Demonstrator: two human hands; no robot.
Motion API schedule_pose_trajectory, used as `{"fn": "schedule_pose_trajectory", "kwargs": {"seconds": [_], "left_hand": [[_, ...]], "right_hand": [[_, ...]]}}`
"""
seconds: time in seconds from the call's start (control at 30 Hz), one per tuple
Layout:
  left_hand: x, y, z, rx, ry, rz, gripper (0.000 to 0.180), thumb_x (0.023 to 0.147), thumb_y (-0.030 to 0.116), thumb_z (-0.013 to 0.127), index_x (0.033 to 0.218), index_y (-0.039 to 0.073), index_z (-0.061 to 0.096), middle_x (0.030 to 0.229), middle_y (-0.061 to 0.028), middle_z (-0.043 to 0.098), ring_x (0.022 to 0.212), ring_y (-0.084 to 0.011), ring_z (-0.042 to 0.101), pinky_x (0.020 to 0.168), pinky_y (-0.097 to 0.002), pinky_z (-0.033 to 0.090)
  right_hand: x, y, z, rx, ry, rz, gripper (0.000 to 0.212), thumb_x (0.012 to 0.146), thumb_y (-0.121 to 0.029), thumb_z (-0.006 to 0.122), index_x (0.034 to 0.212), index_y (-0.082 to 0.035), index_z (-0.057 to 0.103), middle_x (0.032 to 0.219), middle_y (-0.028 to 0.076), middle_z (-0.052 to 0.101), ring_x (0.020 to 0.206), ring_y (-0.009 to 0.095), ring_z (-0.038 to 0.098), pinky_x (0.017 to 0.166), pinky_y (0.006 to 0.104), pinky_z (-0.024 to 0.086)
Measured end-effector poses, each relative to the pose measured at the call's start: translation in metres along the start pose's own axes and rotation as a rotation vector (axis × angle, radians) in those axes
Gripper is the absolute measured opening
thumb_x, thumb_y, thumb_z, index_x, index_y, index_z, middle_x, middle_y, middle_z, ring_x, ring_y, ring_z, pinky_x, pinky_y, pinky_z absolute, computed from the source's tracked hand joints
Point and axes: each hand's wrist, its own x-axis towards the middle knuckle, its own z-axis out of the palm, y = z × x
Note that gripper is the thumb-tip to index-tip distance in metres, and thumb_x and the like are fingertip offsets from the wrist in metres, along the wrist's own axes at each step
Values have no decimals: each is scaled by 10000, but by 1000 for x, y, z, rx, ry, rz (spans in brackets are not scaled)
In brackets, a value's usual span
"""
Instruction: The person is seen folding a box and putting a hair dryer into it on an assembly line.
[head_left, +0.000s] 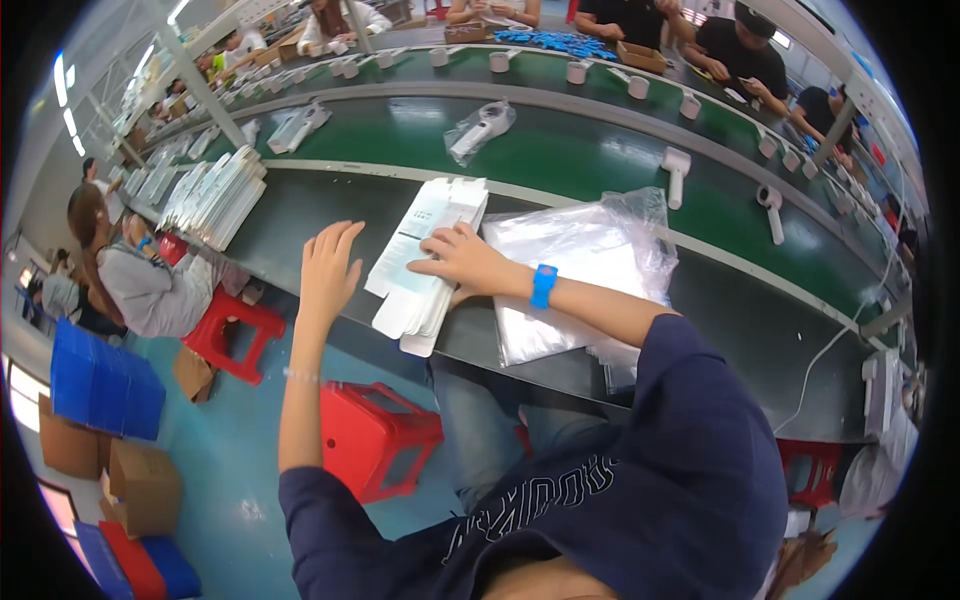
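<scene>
A stack of flat, unfolded white cartons (405,265) lies on the dark bench in front of me, jutting past its near edge. My right hand (465,262), with a blue band at its wrist, rests on top of the stack, fingers spread over the upper carton. To the left of the cartons, my left hand (330,265) is raised with its fingers apart and holds nothing. Beside my right forearm lies a pile of clear plastic bags (570,250), partly covered by that arm.
Green conveyor belts (590,150) run beyond the bench, carrying a bagged white handheld device (483,130) and bare white devices (676,178). Another carton stack (215,195) stands at left. Red stools (375,440) are beside me. Several people work across the belts, and one sits at left.
</scene>
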Motion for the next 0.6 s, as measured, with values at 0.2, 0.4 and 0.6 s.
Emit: {"fn": "schedule_pose_trajectory", "kwargs": {"seconds": [0.2,0.4,0.6], "left_hand": [[-6,89,-4,-173,86,21,467,792,165,685,1235,115,544,1261,-113,537,1205,-302,473,980,-427,346],[-46,251,-10,-732,123,239,189,699,57,680,882,93,647,968,-61,650,970,-242,614,827,-376,445],[-37,340,44,-911,-20,239,318,773,105,666,1086,67,619,1182,-120,564,1133,-279,522,907,-399,396]], "right_hand": [[-5,34,-23,489,-346,133,591,766,-454,717,1204,-92,555,1251,119,525,1166,292,495,936,426,387],[-60,68,-77,322,111,354,433,850,-364,655,1151,-61,584,1136,152,597,1046,309,573,907,398,452],[-175,187,-132,-187,315,737,454,796,-234,684,1165,-11,542,1133,170,573,1065,278,561,927,376,453]]}}
